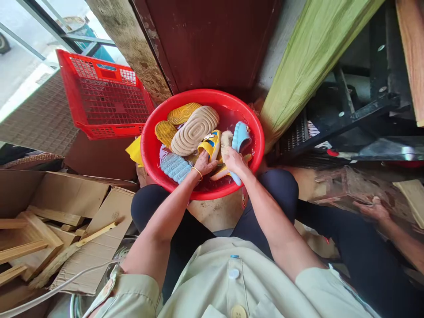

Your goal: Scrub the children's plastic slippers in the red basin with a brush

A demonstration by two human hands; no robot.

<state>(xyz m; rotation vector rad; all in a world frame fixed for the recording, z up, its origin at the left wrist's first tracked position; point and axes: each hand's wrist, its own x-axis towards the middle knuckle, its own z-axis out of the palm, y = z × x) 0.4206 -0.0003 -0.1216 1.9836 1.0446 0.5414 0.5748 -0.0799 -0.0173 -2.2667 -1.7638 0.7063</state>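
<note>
A round red basin [202, 194] holds water and several shoes. My left hand [205, 163] is closed on a small yellow sandal [212, 143] with blue and white decoration, near the basin's middle. In my right hand [234, 160] is a pale-bristled brush [226, 140], its bristles beside the sandal. Just right of the brush lies a light blue shoe [241, 136]. A large beige sole [195, 131] faces up left of the sandal, with yellow soles [183, 113] behind it. A bumpy light blue shoe [175, 166] rests at the basin's front left.
A red plastic crate [114, 106] stands behind left of the basin. Wood pieces fill a cardboard box [99, 229] at left. Green cloth [298, 75] hangs at right, and another person's hand [374, 210] touches a wooden object [357, 185].
</note>
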